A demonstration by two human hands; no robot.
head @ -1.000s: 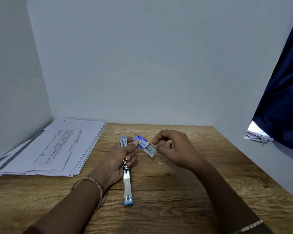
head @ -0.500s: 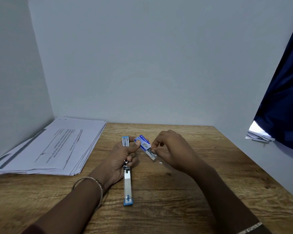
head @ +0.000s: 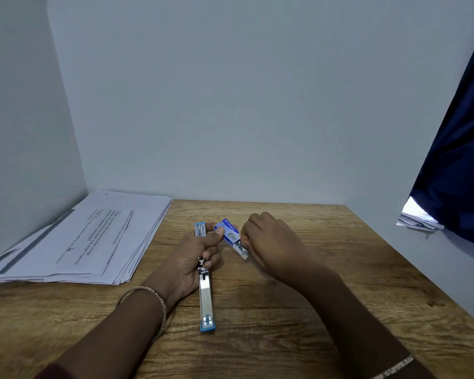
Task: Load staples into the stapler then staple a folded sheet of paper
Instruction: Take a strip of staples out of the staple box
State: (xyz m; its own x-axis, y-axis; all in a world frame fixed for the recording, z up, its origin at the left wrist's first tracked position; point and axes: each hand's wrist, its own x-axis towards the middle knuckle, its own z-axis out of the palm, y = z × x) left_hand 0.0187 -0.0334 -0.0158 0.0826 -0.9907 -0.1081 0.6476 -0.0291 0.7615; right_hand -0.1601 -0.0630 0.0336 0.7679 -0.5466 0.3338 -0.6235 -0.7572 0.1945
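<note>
The stapler (head: 206, 291) is held opened out flat in the left hand (head: 192, 258), its bright metal magazine lying toward the person along the wooden table (head: 340, 269) and its blue-capped other end (head: 200, 230) standing up past the knuckles; it is judged to be kept open in this way so that the channel is ready to be loaded. The small blue staple box (head: 229, 231) is pinched by the left thumb against the forefinger, so that both things are carried by one closed hand and the other is left free to work; the right hand (head: 274, 246) is curled narrow at the box's lower, open end, where a pale inner tray or strip of staples (head: 242, 248) appears to be drawn out between the fingertips, though it is too small to be told apart with certainty. No staples are yet seen in the magazine; loading is judged not yet begun.

A thick stack of printed sheets (head: 88, 239) is laid at the left of the table, well apart from the hands, against the corner; a folded sheet cannot be picked out. The table is set into a plain pale-walled corner (head: 230, 105); a dark blue curtain (head: 460, 165) hangs at the right, with more papers (head: 417, 221) lit beneath it.
</note>
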